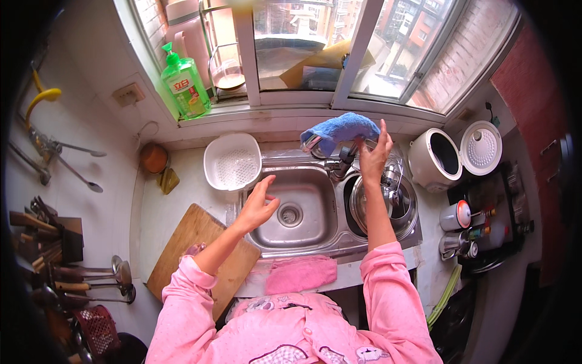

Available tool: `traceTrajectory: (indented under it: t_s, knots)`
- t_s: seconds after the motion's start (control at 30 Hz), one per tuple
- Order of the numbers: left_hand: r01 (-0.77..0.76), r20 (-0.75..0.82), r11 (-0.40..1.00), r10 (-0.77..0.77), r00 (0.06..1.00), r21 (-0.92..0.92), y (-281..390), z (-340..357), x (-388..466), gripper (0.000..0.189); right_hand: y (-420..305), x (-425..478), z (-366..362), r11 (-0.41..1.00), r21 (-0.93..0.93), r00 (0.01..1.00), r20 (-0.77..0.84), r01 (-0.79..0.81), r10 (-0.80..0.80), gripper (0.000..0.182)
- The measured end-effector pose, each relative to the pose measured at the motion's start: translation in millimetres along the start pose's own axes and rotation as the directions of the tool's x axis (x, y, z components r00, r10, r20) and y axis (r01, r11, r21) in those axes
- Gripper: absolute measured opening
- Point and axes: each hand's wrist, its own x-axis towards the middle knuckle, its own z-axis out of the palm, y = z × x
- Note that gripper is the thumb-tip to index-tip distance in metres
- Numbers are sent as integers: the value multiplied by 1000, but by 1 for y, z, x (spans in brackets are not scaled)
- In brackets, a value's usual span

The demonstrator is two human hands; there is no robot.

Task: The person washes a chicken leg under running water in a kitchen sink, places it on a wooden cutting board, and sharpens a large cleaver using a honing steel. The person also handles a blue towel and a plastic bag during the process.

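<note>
My left hand [258, 205] hovers over the left rim of the steel sink basin [313, 227], fingers apart and holding nothing. Beyond the tap [337, 168], my right hand [375, 157] is at the right end of a blue terry cloth [343, 128]. The cloth's end lies between thumb and fingers; whether they grip it is unclear. Arched above the sink's back edge, the cloth partly covers something shiny, and what supports it is hidden. Below my right wrist, a round metal lid [359, 204] and other metalware sit over the smaller basin.
A white colander [233, 161] stands left of the sink, near a wooden cutting board [191, 245]. A pink cloth [301, 274] lies along the front edge. To the right is an open rice cooker [425, 159]. Green dish soap [186, 86] occupies the windowsill. Utensils [97, 277] hang at left.
</note>
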Motion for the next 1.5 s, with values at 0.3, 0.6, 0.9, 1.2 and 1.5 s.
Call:
traceTrajectory:
  t_s: [0.3,0.6,0.9,1.2,1.5]
  knots:
    - [-207,-172,978,200,964,-20,59,-7,28,56,-10,30,-17,713,689,982,-2,-134,187,31]
    - [-402,-328,892,324,887,-205,111,-31,42,34,-170,2,-66,547,707,742,48,448,-669,27]
    - [-54,58,607,163,985,-793,44,-17,-6,39,-185,-106,-14,697,554,411,563,455,-717,30]
    - [-10,144,605,205,968,-796,29,-31,-31,45,-176,-129,-24,638,762,395,555,112,-732,26]
    - [-282,-235,958,284,929,43,48,-12,-49,50,-178,-122,-1,614,626,743,662,-480,-94,38]
